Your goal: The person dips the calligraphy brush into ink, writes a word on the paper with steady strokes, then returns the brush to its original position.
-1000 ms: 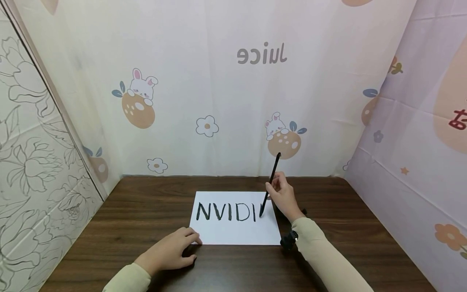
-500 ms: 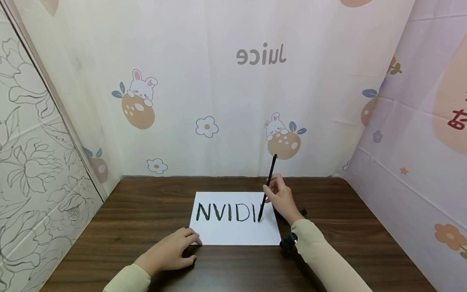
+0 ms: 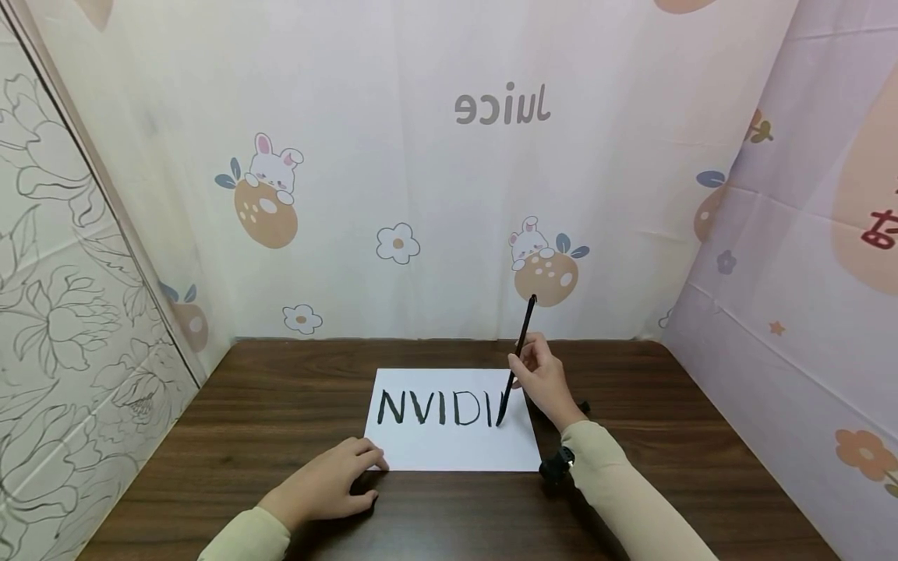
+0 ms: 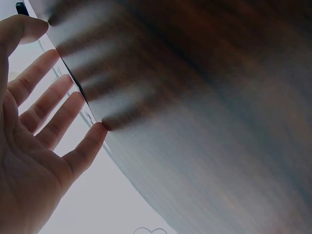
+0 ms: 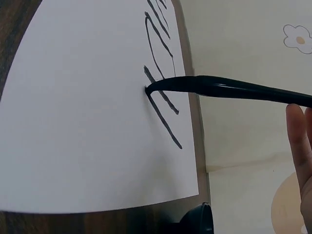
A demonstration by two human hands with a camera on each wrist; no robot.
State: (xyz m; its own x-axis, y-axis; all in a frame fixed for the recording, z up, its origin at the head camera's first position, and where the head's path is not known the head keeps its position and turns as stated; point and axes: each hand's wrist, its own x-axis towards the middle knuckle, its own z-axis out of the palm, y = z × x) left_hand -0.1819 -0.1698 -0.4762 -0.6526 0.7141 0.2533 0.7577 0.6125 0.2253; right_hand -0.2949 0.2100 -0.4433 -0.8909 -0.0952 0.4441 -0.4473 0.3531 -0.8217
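In the head view, a white sheet of paper (image 3: 449,452) lies on the dark wooden table, bearing the black letters NVIDI and a slanted stroke after them. My right hand (image 3: 546,382) pinches a black writing brush (image 3: 524,331), held steeply at the sheet's right part. The right wrist view shows the brush's soft tip (image 5: 161,85) bent against the paper, at the lower end of that slanted stroke (image 5: 165,121). My left hand (image 3: 333,479) rests at the sheet's near left corner; in the left wrist view its fingers (image 4: 51,105) are spread, fingertips down at the surface.
The table (image 3: 295,397) ends at a pale printed curtain (image 3: 435,171) behind it. Patterned panels stand at the left and right sides. A black device (image 3: 556,463) sits at my right wrist, beside the sheet's near right corner.
The brush tip has moved down and slightly left, lengthening the slanted stroke. In the last half second the brush's upper end has tipped slightly right. My left hand stays in place.
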